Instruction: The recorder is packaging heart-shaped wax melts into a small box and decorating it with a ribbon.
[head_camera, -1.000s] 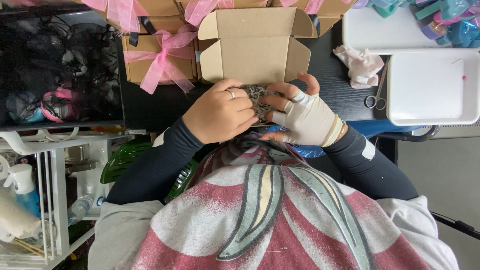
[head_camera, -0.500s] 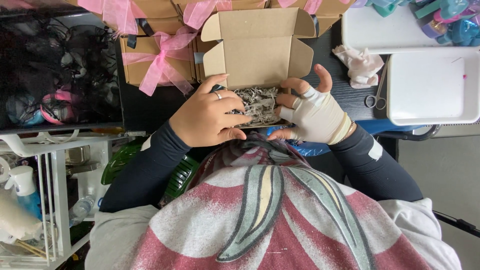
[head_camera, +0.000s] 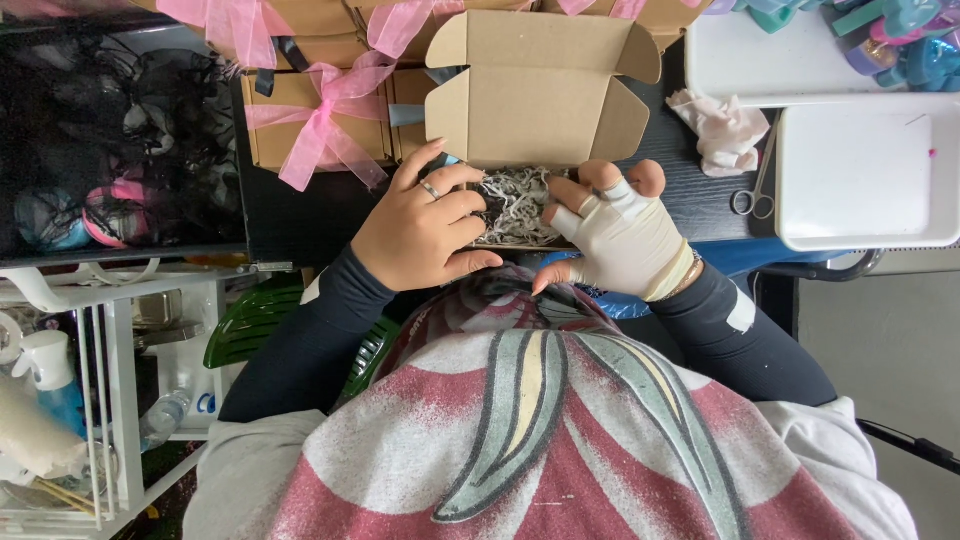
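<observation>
— Where are we with the open cardboard box (head_camera: 540, 110)?

— We judge we're at the filling step. Our left hand (head_camera: 425, 235) rests curled over the near-left side of the box, fingers bent onto the shredded paper filler (head_camera: 515, 205), grasping nothing we can make out. Our right hand (head_camera: 620, 235), in a pale fingerless wrap, presses its fingertips into the filler from the right; whether it pinches any strands, we cannot tell.

— And the lid?

— Standing open on the far side, flaps spread.

— What does the next move call for?

— Probably an even, light touch to level the shreds. The ribboned boxes (head_camera: 320, 110) sit far left, the scissors (head_camera: 755, 190) to the right.
</observation>
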